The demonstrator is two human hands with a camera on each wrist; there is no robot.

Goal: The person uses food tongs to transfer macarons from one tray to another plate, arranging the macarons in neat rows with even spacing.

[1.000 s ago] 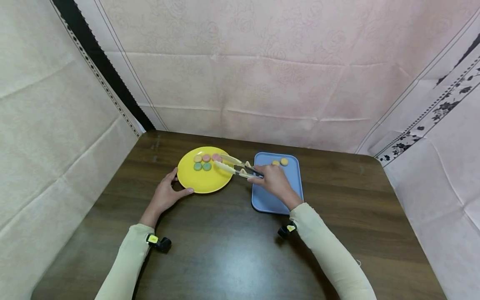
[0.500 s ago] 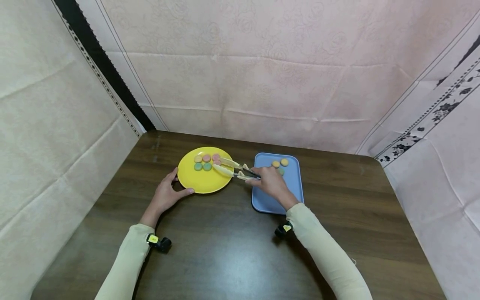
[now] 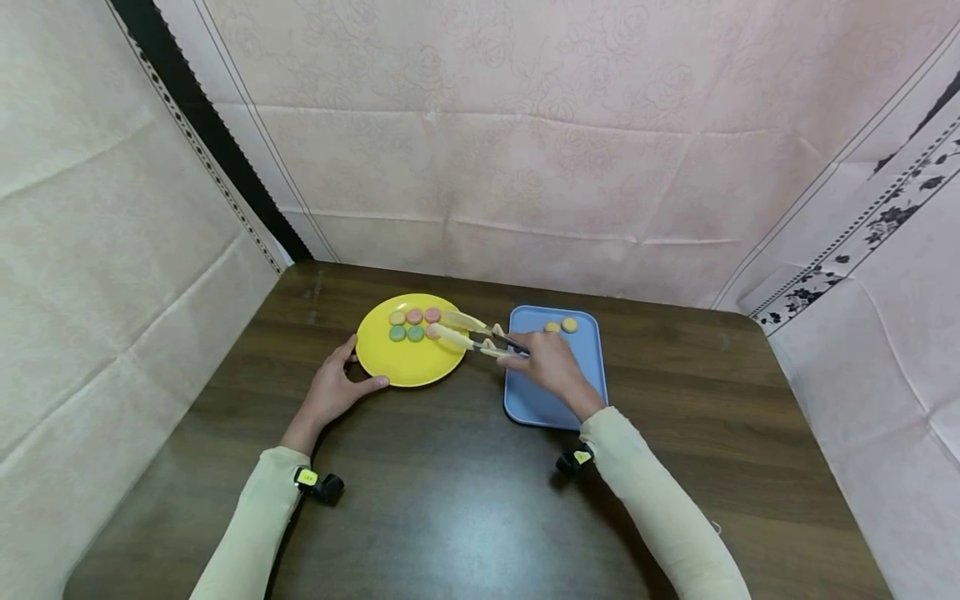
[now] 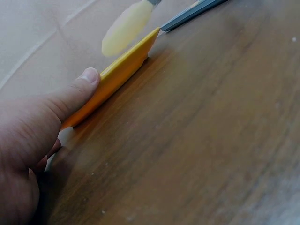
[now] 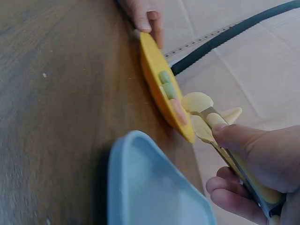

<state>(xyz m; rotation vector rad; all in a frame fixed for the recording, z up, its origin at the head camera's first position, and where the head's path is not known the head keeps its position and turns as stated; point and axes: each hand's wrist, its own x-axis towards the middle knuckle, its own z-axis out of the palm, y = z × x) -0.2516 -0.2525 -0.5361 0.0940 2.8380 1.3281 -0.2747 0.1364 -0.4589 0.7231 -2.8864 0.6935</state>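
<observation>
The left hand [image 3: 332,390] holds the rim of a yellow plate [image 3: 405,367], its thumb on the near edge and its fingers at the left side. On the plate lie small round macaron-like pieces: one yellow [image 3: 397,318], two green [image 3: 416,333] and pink ones [image 3: 414,317]. In the right hand [image 3: 551,367] are tongs [image 3: 465,322] with pale yellow heads, gripped by the handle. The tongs' heads stand apart over the plate's right side. A pink piece [image 3: 432,331] lies at the nearer head; whether the tongs touch it, I cannot tell.
A blue tray [image 3: 536,404] stands right of the plate, partly under the right hand. Two yellow pieces [image 3: 569,325] lie near its far edge. Both sit on a brown wooden table [image 3: 420,500]. Patterned cloth [image 3: 525,183] hangs behind and at the sides.
The tongs went slightly left, then back right with their heads wider apart. The nearer pink piece shows lower, beside the green ones. A green piece on the tray is again hidden behind the right hand.
</observation>
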